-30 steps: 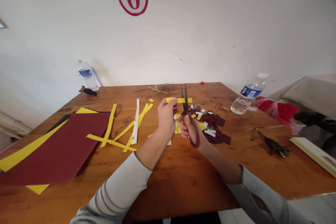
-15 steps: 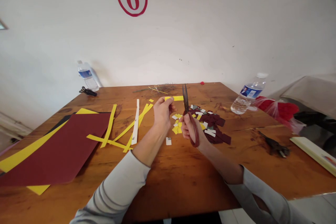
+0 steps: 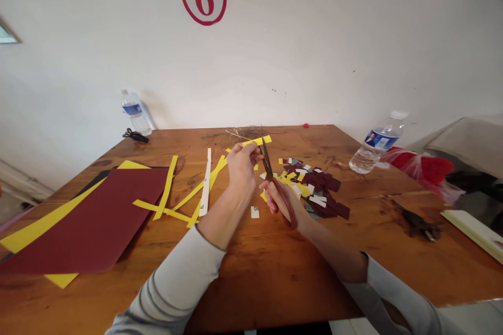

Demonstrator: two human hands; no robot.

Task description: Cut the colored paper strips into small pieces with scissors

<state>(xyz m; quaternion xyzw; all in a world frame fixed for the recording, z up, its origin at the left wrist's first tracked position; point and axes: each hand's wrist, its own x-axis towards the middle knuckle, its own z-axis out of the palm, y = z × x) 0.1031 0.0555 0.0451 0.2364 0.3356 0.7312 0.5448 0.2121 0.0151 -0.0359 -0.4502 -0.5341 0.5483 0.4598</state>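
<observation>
My left hand pinches a yellow paper strip in mid-air above the table. In my right hand is a pair of scissors with dark red handles, blades pointing up and parted around the strip. The strip's right end sticks out past the blades. Below and right of the scissors lies a pile of small cut paper pieces, dark red, yellow, white and grey. A small white paper piece with print on it lies between my forearms.
Yellow strips and a white strip lie to the left, beside a dark red sheet on yellow sheets. Water bottles stand at both sides. Black-handled tools and thin wires lie about.
The scissors have moved left and tilted, now crossing the yellow strip farther from its right end. The strip has risen slightly and shifted in my left hand. The view has turned slightly left.
</observation>
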